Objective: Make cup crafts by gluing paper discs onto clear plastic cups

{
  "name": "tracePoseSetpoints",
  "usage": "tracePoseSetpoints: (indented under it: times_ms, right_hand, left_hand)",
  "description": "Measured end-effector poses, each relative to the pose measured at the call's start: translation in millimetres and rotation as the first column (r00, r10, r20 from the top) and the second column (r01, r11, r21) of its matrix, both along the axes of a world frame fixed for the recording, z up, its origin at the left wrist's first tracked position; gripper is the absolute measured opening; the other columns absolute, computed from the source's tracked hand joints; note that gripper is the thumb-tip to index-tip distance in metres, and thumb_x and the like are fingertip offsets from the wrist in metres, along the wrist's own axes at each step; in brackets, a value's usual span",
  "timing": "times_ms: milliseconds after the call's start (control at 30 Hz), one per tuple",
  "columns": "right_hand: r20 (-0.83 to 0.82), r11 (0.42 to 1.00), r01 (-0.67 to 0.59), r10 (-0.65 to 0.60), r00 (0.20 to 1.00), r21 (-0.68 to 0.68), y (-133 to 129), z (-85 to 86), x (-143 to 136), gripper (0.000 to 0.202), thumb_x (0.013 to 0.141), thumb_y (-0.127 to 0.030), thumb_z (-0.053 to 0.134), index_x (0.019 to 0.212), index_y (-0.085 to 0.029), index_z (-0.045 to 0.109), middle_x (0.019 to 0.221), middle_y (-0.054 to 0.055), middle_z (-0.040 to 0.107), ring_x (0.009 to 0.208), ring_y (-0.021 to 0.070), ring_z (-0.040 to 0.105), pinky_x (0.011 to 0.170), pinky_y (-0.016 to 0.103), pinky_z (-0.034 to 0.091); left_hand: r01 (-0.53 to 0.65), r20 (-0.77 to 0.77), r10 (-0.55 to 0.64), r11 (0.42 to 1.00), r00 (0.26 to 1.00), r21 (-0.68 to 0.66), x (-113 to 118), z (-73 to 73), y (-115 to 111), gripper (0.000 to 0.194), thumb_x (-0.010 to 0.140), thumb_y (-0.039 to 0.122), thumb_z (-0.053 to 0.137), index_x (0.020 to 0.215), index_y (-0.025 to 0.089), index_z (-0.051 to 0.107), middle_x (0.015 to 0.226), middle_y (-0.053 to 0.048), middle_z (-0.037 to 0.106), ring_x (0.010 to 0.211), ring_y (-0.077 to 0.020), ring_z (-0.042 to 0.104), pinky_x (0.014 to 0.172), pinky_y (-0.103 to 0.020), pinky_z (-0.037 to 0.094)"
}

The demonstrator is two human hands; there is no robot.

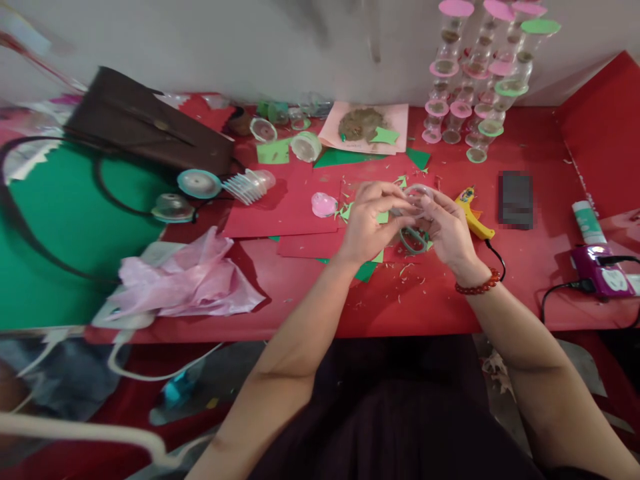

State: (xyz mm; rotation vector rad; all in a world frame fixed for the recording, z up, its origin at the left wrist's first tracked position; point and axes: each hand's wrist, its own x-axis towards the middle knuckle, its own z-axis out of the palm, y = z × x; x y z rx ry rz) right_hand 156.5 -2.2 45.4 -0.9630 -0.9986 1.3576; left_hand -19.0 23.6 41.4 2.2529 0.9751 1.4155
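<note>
Both hands meet over the red table, around a small clear plastic cup (416,191) with a round rim. My right hand (447,223) grips the cup's right side between thumb and fingers. From the left, my left hand (375,217) pinches at its near edge, though its fingertips partly hide the spot. Just below the fingers lie scissors with grey-green handles (413,241), among scraps of light green paper. A pink paper disc (325,205) rests left of my left hand. Right of my right hand is a yellow hot glue gun (474,215).
Stacked clear cups with pink and green discs (463,70) stand at the back right. Sand lies on a pink sheet (333,130). A brown bag (150,127), nested cups (250,185) and pink plastic (190,277) are left. A glue stick (589,222) and purple power block (603,270) are right.
</note>
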Motion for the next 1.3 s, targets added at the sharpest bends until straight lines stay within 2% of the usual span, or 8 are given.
tracePoseSetpoints:
  times_ms: [200, 500, 667, 867, 1000, 1067, 1167, 1300]
  right_hand:
    - [0.021, 1.000, -0.014, 0.014, 1.000, -0.004, -2.9, -3.2, -4.4, 0.034, 0.079, -0.055, 0.083, 0.104, -0.032, 0.079, 0.114, 0.003, 0.081, 0.106, 0.0239, 0.074, 0.096, 0.046, 0.064]
    - [0.002, 0.999, 0.008, -0.009, 1.000, 0.034, -2.8, -1.7, -6.0, 0.033, 0.078, -0.050, 0.085, 0.104, -0.031, 0.079, 0.110, 0.002, 0.080, 0.099, 0.0217, 0.074, 0.099, 0.045, 0.062]
    - [0.035, 0.997, 0.000, -0.003, 0.999, 0.082, -3.8, -0.4, -5.3, 0.032, 0.077, -0.048, 0.086, 0.102, -0.030, 0.081, 0.107, 0.001, 0.080, 0.100, 0.0213, 0.074, 0.099, 0.044, 0.063]
    - [-0.009, 0.999, -0.037, 0.037, 0.999, 0.001, -2.4, -0.7, -4.0, 0.028, 0.078, -0.046, 0.083, 0.102, -0.031, 0.082, 0.106, 0.000, 0.082, 0.090, 0.0186, 0.076, 0.095, 0.042, 0.065]
    - [-0.019, 1.000, -0.020, 0.020, 1.000, -0.019, -2.3, 1.5, -2.9, 0.024, 0.079, -0.044, 0.081, 0.098, -0.030, 0.082, 0.107, 0.002, 0.083, 0.095, 0.0210, 0.077, 0.095, 0.043, 0.065]
    - [0.000, 1.000, -0.008, 0.008, 1.000, -0.024, -2.2, 2.1, -2.6, 0.025, 0.079, -0.046, 0.081, 0.097, -0.029, 0.082, 0.108, 0.003, 0.083, 0.099, 0.0222, 0.077, 0.095, 0.044, 0.065]
    - [0.029, 1.000, -0.004, 0.004, 1.000, -0.019, -1.5, 2.0, -1.8, 0.029, 0.079, -0.050, 0.080, 0.099, -0.029, 0.081, 0.108, 0.003, 0.083, 0.099, 0.0225, 0.077, 0.095, 0.044, 0.065]
    - [0.033, 1.000, -0.004, 0.004, 0.999, -0.025, -0.5, 1.5, -1.0, 0.032, 0.080, -0.053, 0.080, 0.104, -0.031, 0.079, 0.106, 0.003, 0.082, 0.093, 0.0215, 0.076, 0.090, 0.043, 0.065]
  left_hand:
    - [0.018, -0.007, -0.018, 0.999, 1.000, -0.027, 1.6, -4.5, 1.9, 0.025, 0.098, 0.040, 0.072, 0.078, 0.025, 0.075, 0.086, -0.002, 0.076, 0.088, -0.0199, 0.065, 0.087, -0.039, 0.052]
    - [-0.056, -0.010, 0.057, 0.997, 0.998, 0.055, 9.8, -6.5, -5.0, 0.029, 0.107, 0.039, 0.054, 0.083, 0.025, 0.063, 0.093, -0.004, 0.074, 0.090, -0.0205, 0.064, 0.087, -0.039, 0.051]
    - [-0.033, -0.017, 0.035, 0.990, 0.999, 0.135, 10.5, -9.4, -4.3, 0.028, 0.109, 0.041, 0.049, 0.088, 0.025, 0.060, 0.095, -0.004, 0.073, 0.093, -0.0213, 0.064, 0.088, -0.039, 0.050]
    - [0.007, 0.174, 0.006, 0.997, 0.985, -0.074, 9.2, -8.9, -1.8, 0.035, 0.107, 0.051, 0.052, 0.084, 0.025, 0.057, 0.088, -0.004, 0.067, 0.085, -0.0198, 0.063, 0.082, -0.037, 0.052]
    - [-0.017, 0.382, 0.105, 0.974, 0.918, -0.226, 4.0, -10.7, 5.3, 0.041, 0.105, 0.062, 0.050, 0.085, 0.026, 0.055, 0.077, 0.000, 0.059, 0.073, -0.0159, 0.060, 0.073, -0.033, 0.053]
    - [-0.032, 0.414, 0.145, 0.963, 0.898, -0.267, -0.5, -9.1, 7.9, 0.048, 0.105, 0.065, 0.045, 0.081, 0.025, 0.054, 0.070, 0.001, 0.055, 0.066, -0.0148, 0.057, 0.069, -0.031, 0.052]
    - [-0.024, 0.312, 0.097, 0.973, 0.945, -0.229, -5.6, -2.0, 6.6, 0.053, 0.104, 0.067, 0.048, 0.075, 0.024, 0.059, 0.074, -0.002, 0.060, 0.071, -0.0155, 0.059, 0.072, -0.033, 0.053]
    - [0.011, 0.024, -0.009, 0.996, 1.000, -0.084, -4.7, 5.0, 0.9, 0.031, 0.088, 0.057, 0.079, 0.083, 0.027, 0.077, 0.098, -0.004, 0.071, 0.097, -0.0204, 0.065, 0.091, -0.039, 0.054]
